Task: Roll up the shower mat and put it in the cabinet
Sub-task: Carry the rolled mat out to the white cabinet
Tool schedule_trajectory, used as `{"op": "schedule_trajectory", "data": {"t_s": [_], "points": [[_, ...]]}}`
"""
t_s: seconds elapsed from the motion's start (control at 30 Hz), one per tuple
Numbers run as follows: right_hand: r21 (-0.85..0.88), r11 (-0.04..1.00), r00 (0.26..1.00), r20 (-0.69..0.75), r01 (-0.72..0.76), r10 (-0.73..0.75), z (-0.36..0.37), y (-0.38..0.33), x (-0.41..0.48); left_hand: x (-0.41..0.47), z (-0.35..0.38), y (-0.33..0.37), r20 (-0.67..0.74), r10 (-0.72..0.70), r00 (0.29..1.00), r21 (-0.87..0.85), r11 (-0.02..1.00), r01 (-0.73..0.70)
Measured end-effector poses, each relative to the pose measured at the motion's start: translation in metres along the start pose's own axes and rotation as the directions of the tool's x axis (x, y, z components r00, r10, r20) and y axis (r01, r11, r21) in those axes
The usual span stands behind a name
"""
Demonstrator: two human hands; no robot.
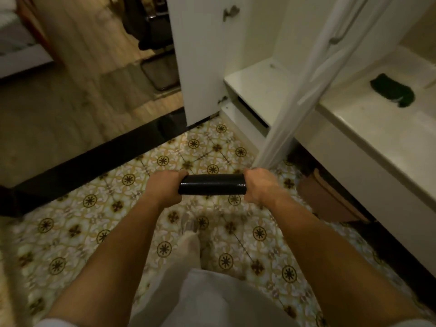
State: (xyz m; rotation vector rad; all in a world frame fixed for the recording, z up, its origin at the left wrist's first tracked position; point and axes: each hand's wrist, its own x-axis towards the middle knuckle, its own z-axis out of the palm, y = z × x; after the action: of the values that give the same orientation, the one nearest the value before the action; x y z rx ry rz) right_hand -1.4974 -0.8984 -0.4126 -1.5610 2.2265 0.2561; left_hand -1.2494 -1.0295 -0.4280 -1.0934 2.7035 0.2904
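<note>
**Rolled mat carried toward the open cabinet**

Pale trousers and a light sock (188, 244) fill the bottom of the head view, with both bare forearms reaching forward above them. Each hand is clenched round one end of the rolled shower mat (212, 187): the left hand (165, 187) wraps the left end, the right hand (258, 185) the right end. Holding it at both ends looks deliberate, since a springy roll would likely loosen if only one end were pinned.

Black and tightly wound, the mat forms a short, even cylinder with a faintly pebbled, slightly glossy skin that suggests rubber or vinyl. It is held level in the air above the patterned floor tiles (162, 161), which are cream and ochre with dark rosettes, touching nothing but the hands.

Ahead and to the right stands the white cabinet (257, 83), smooth and painted-looking, its door (205, 55) swung open and a bare shelf showing inside. That opening seems the intended place, so rolling appears finished and stowing remains. Beside it runs a white countertop (377, 128) bearing a dark green cloth (392, 93). A black threshold strip (94, 159) divides the tiles from wood-look flooring beyond.
</note>
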Motion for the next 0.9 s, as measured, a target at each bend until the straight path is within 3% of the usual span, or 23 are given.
{"op": "schedule_trajectory", "data": {"t_s": [0.2, 0.37, 0.5, 0.63, 0.8, 0.9], "points": [[0.038, 0.999, 1.0, -0.012, -0.028, 0.029, -0.048, -0.023, 0.099, 0.1, -0.04, -0.072, 0.004, 0.046, 0.999, -0.001, 0.999, -0.046], [0.123, 0.989, 0.996, -0.037, -0.082, 0.087, -0.092, -0.027, 0.172, 0.188, -0.09, -0.12, -0.006, 0.178, 0.984, 0.054, 0.983, -0.177], [0.146, 0.987, 0.993, -0.094, -0.06, 0.075, -0.125, -0.015, 0.219, 0.254, -0.129, -0.138, 0.057, 0.239, 0.969, -0.052, 0.97, -0.236], [0.164, 0.983, 0.996, -0.015, -0.083, 0.087, -0.152, 0.013, 0.266, 0.324, -0.152, -0.146, 0.217, 0.348, 0.912, -0.191, 0.931, -0.31], [0.24, 0.963, 0.993, 0.04, -0.122, 0.115, -0.175, 0.059, 0.33, 0.426, -0.194, -0.154, 0.379, 0.492, 0.784, -0.356, 0.859, -0.367], [0.319, 0.93, 0.982, 0.103, -0.181, 0.156, -0.188, 0.086, 0.374, 0.483, -0.216, -0.156, 0.37, 0.539, 0.757, -0.42, 0.824, -0.381]]}}
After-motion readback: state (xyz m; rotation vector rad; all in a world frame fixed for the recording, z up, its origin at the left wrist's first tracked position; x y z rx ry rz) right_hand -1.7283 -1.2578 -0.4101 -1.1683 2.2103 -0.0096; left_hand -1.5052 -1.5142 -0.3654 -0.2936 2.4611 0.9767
